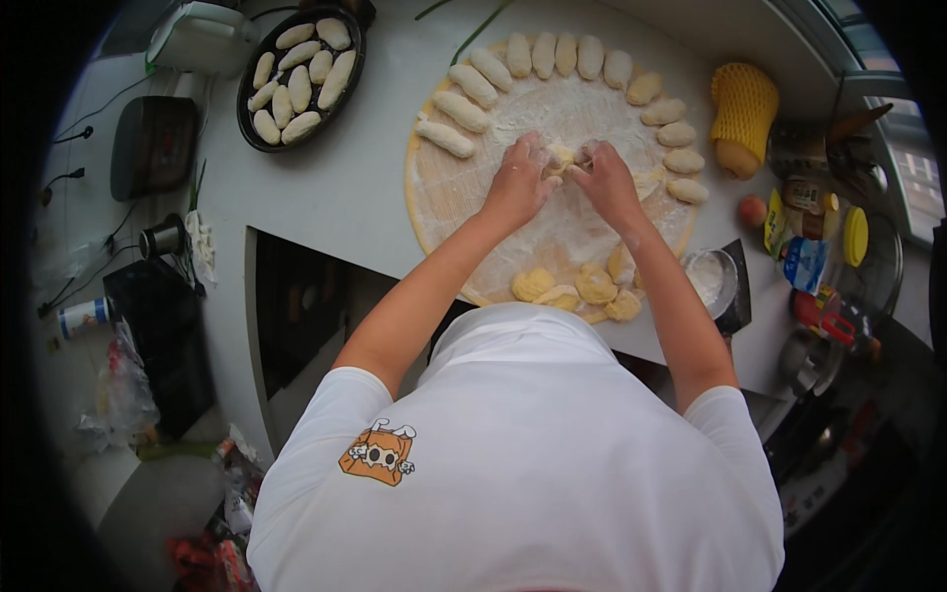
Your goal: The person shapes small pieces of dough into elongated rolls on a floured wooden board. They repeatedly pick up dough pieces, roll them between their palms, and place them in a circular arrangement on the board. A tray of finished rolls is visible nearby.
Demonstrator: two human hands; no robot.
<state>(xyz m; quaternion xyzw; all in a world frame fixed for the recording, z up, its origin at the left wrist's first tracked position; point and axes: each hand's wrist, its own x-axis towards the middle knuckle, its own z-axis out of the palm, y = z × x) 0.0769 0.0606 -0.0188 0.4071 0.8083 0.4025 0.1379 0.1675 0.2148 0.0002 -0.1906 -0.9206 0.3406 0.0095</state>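
Observation:
A piece of yellow dough [560,159] is held between my two floury hands above the middle of a round, floured board [444,200]. My left hand [521,176] grips its left side, and my right hand [605,177] has its fingers on the right side. Part of the dough is hidden by the fingers. Just beyond my right hand lies a flattened piece of dough [648,182]. Shaped dough rolls [473,85] line the board's far edge in an arc. Several rough yellow dough lumps [594,283] lie at the near edge, by my body.
An oval black pan [358,63] with dough rolls stands at the back left. Right of the board are a metal bowl of flour [708,280], a squash in yellow netting [742,118], a round reddish fruit [752,211], and jars and packets. A dark appliance [154,148] stands left.

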